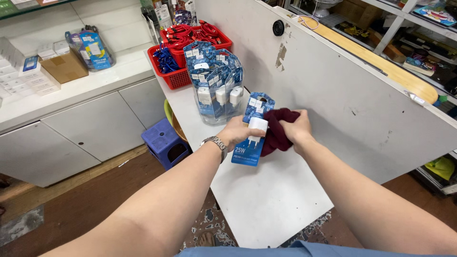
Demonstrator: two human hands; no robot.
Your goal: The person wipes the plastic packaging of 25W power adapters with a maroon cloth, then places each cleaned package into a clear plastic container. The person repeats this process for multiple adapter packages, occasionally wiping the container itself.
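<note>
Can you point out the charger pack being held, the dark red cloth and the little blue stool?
charger pack (pixel 248 151): head view, lower blue card.
dark red cloth (pixel 276 133): head view, middle of the bunched fabric.
blue stool (pixel 162 138): head view, top seat surface.

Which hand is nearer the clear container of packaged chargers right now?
Left. The left hand holds a charger pack just below the clear container; the right hand grips a maroon cloth farther right.

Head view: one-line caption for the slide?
Left hand holds a packaged white charger while right hand presses a dark red cloth against it, above a white table.
</note>
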